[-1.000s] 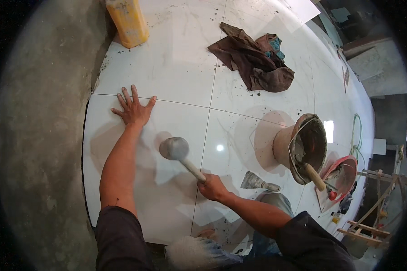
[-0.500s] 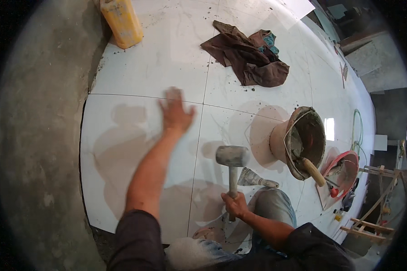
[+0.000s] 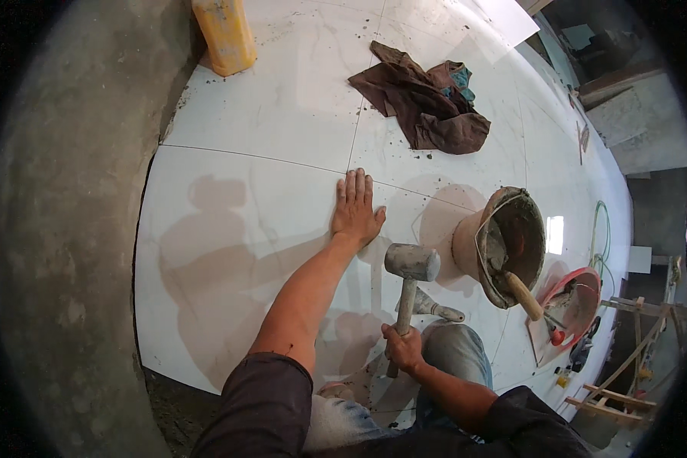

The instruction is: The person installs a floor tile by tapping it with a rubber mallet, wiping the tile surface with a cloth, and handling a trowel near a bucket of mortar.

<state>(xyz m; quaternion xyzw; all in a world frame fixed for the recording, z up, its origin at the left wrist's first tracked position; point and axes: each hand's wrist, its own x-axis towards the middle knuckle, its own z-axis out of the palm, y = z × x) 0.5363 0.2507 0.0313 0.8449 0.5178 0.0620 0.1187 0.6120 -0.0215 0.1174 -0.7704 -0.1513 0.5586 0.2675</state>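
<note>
My left hand [image 3: 356, 212] lies flat with its fingers stretched out on a white marbled floor tile [image 3: 282, 187]. Its fingertips reach the corner where several tile joints meet. My right hand [image 3: 404, 347] is wrapped round the handle of a rubber mallet [image 3: 412, 262], whose grey head is raised in front of my knees. Behind the mallet lies a putty knife [image 3: 435, 308], its blade partly hidden by the handle. To the right a mortar-crusted bucket [image 3: 469, 240] leans over with its mouth toward the right, and a wooden-handled tool [image 3: 524, 295] sticks out of it.
A crumpled brown cloth [image 3: 427, 103] lies on the far tiles. A yellow jerrycan [image 3: 227, 38] stands at the far left beside the bare concrete [image 3: 61, 229]. Past the bucket are a red basin [image 3: 588, 284], a green hose [image 3: 601, 229] and a wooden frame [image 3: 607, 404].
My left hand has swept to the right and now rests on the tile near the joint crossing. The mallet has shifted slightly right, still in my right hand.
</note>
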